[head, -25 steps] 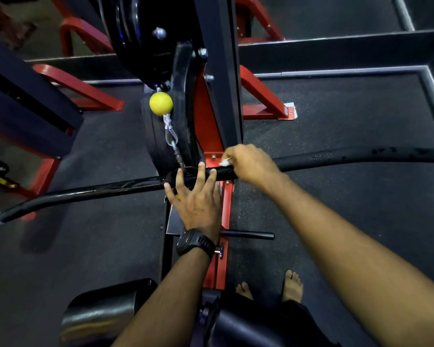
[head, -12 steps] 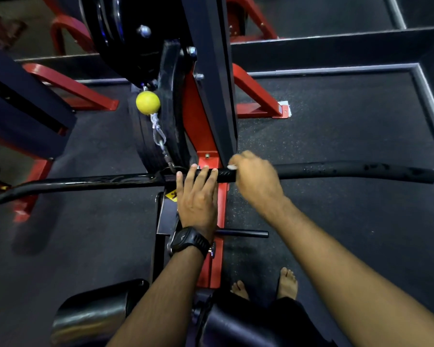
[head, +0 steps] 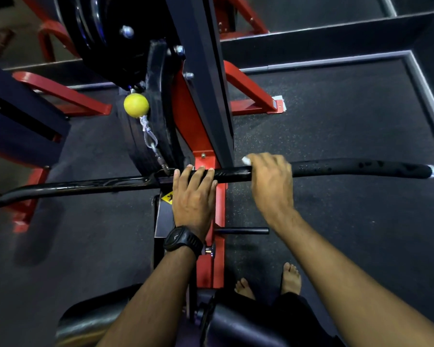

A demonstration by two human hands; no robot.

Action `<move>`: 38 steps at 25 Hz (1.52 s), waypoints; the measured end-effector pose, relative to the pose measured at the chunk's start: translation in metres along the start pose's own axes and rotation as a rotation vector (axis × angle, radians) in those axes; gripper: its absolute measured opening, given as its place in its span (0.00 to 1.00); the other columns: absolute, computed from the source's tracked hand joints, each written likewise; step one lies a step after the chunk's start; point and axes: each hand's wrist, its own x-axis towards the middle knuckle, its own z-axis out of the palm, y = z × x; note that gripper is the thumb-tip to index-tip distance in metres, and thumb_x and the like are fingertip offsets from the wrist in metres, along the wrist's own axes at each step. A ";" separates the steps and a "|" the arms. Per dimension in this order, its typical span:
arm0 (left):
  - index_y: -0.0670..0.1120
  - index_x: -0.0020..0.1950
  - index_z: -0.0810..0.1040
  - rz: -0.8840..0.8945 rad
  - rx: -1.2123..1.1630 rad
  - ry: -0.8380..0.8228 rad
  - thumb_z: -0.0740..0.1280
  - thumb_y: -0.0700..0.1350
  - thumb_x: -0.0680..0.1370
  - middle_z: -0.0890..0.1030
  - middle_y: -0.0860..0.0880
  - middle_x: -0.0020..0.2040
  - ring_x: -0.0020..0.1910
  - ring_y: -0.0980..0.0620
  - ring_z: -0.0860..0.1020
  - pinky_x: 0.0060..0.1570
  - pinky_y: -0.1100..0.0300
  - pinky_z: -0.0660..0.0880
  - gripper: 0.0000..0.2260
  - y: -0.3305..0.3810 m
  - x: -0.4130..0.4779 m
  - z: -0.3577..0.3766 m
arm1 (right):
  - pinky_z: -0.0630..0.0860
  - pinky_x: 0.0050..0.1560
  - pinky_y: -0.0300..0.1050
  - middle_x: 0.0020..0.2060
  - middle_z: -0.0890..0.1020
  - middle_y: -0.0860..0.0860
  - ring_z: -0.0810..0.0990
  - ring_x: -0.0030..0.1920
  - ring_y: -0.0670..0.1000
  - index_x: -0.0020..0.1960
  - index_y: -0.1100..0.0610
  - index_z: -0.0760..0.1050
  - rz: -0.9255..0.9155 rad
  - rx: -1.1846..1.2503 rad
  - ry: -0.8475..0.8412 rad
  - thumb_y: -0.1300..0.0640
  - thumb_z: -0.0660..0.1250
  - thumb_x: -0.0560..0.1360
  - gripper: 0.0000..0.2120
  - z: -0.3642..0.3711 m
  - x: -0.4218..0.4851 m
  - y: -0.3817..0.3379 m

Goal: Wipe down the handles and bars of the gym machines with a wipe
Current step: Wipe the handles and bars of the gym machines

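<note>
A long black pulldown bar (head: pixel 361 167) runs across the view, hung from a cable near its middle. My left hand (head: pixel 193 196), with a black watch on the wrist, holds the bar at its centre, fingers hooked over the top. Just right of it my right hand (head: pixel 271 179) wraps round the bar with a white wipe (head: pixel 246 160) pressed under the fingers; only a small corner of the wipe shows. The bar's right part looks wet in spots.
The red and black machine frame (head: pixel 201 108) rises just beyond the bar, with a yellow ball (head: pixel 136 105) on the cable. Black seat pads (head: pixel 236 321) lie below my arms and my bare feet (head: pixel 291 279) stand on the dark rubber floor. A short black peg (head: pixel 243 231) sticks out right.
My right hand with the wipe has slid rightward along the bar, away from my left hand. My left hand's fingers have curled over the bar. The view has shifted slightly.
</note>
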 end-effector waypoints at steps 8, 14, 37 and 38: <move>0.43 0.60 0.81 0.056 -0.056 0.012 0.62 0.48 0.80 0.82 0.46 0.56 0.58 0.41 0.75 0.71 0.45 0.59 0.15 -0.007 0.004 0.005 | 0.77 0.51 0.45 0.50 0.78 0.51 0.79 0.51 0.52 0.48 0.53 0.77 0.668 0.787 0.354 0.68 0.66 0.73 0.12 0.036 -0.049 -0.006; 0.42 0.59 0.81 0.101 -0.093 0.022 0.63 0.49 0.79 0.82 0.45 0.55 0.57 0.41 0.77 0.70 0.44 0.61 0.15 -0.011 0.006 0.006 | 0.77 0.47 0.37 0.42 0.78 0.52 0.78 0.42 0.46 0.50 0.57 0.71 1.232 1.648 0.392 0.71 0.62 0.78 0.10 0.032 -0.023 -0.064; 0.42 0.58 0.81 0.083 -0.135 0.013 0.64 0.51 0.78 0.81 0.45 0.54 0.61 0.45 0.73 0.71 0.46 0.58 0.15 -0.001 0.010 0.011 | 0.74 0.51 0.38 0.47 0.79 0.48 0.77 0.49 0.47 0.50 0.54 0.80 0.560 0.786 0.392 0.64 0.68 0.75 0.07 0.024 -0.024 -0.032; 0.42 0.59 0.81 0.085 -0.134 0.009 0.64 0.50 0.78 0.81 0.45 0.54 0.61 0.44 0.73 0.71 0.46 0.58 0.15 0.000 0.010 0.011 | 0.73 0.51 0.36 0.49 0.78 0.48 0.75 0.51 0.47 0.52 0.55 0.81 0.440 0.609 0.345 0.64 0.68 0.75 0.09 0.022 -0.023 -0.029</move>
